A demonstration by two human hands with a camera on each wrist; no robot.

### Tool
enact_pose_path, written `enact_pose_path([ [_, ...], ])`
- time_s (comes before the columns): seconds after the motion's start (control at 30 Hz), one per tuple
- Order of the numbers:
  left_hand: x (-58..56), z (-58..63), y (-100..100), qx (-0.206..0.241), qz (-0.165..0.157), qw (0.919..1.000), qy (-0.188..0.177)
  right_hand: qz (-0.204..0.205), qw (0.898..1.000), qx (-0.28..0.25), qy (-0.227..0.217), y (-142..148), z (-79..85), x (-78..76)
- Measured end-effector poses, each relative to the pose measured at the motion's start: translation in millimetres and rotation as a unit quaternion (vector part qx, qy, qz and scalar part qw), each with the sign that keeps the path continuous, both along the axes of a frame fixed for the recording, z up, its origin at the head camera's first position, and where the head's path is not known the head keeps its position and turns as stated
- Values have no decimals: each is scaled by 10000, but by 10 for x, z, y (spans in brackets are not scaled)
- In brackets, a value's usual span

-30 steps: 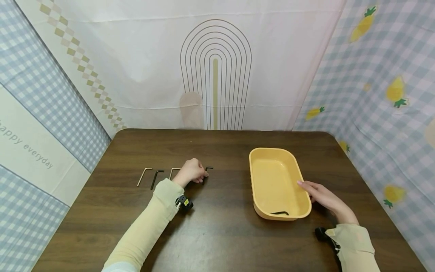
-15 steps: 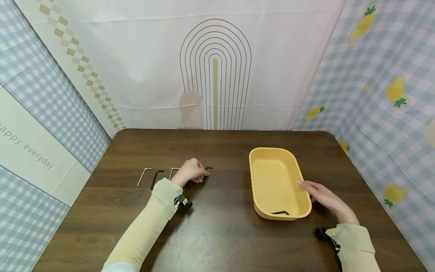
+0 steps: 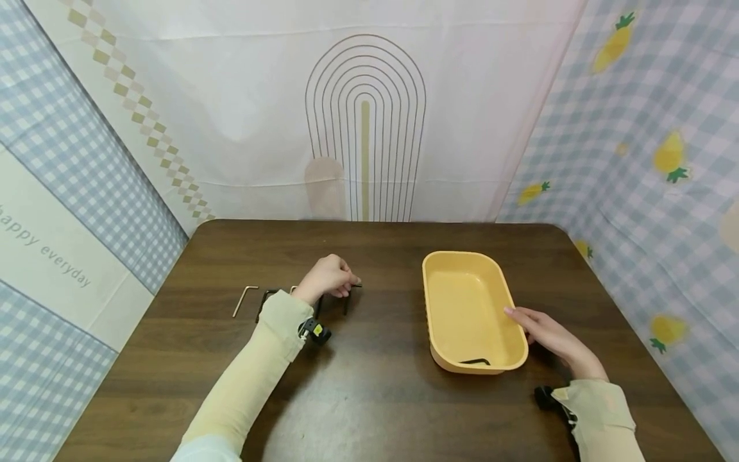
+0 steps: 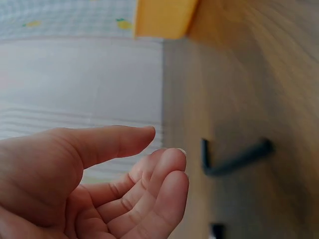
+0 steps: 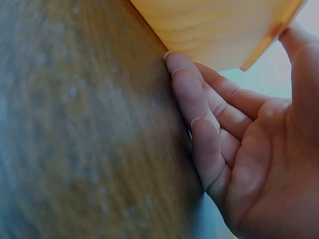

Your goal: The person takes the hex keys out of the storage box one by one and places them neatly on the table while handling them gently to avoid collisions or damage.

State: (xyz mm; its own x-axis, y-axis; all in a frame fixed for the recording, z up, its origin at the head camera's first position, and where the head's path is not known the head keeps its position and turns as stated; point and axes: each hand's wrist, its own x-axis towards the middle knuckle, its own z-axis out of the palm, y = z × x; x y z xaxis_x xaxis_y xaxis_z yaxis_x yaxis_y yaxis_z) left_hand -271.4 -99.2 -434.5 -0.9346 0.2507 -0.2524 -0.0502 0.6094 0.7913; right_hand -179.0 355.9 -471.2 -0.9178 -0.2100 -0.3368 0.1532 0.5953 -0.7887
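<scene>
Above a black hex key (image 3: 346,303) on the table hovers my left hand (image 3: 328,277), its thumb and fingers loosely curled. The left wrist view shows a gap between thumb and fingertips, with that hex key (image 4: 234,162) lying apart from them. Another black hex key (image 3: 319,309) lies partly under the left hand. Toward the right, my right hand (image 3: 557,339) grips the side of a yellow plastic basket (image 3: 467,305), thumb over the rim. Its other fingers (image 5: 192,97) curl low against the outer wall. Inside the basket's near end rests a black hex key (image 3: 476,361).
Farther left on the wooden table (image 3: 369,398) lie a gold hex key (image 3: 244,301) and a black hex key (image 3: 262,308), the latter partly behind the sleeve. One more gold key (image 3: 293,289) is mostly hidden. A patterned cloth (image 3: 254,115) hangs behind the table.
My left hand has shifted slightly up and away from the hex key's shaft toward its short end, uncovering another black key. The right hand and basket stay put.
</scene>
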Motion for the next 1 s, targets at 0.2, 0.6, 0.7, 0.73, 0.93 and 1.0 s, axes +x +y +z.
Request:
enact_pose_path([
  [0.2, -10, 180, 234, 162, -276, 9994, 94, -9, 10000, -10, -73, -6, -13, 16],
  [0.6, -51, 466, 875, 817, -1294, 9882, 97, 0, 9999, -80, 110, 39, 14, -8],
  [0.7, -46, 502, 1050, 1229, -1622, 9790, -119, 5, 9999, -91, 95, 37, 8, -11],
  [0.73, -41, 513, 1104, 1362, -1703, 9757, -212, 2, 9999, -90, 92, 35, 5, -12],
  [0.93, -18, 560, 1424, 1616, -2060, 9634, -570, 12, 9999, -106, 57, 22, -2, -18],
  [1.0, -14, 575, 1534, 1511, -2223, 9616, -559, -22, 10000, -91, 35, 19, 0, -14],
])
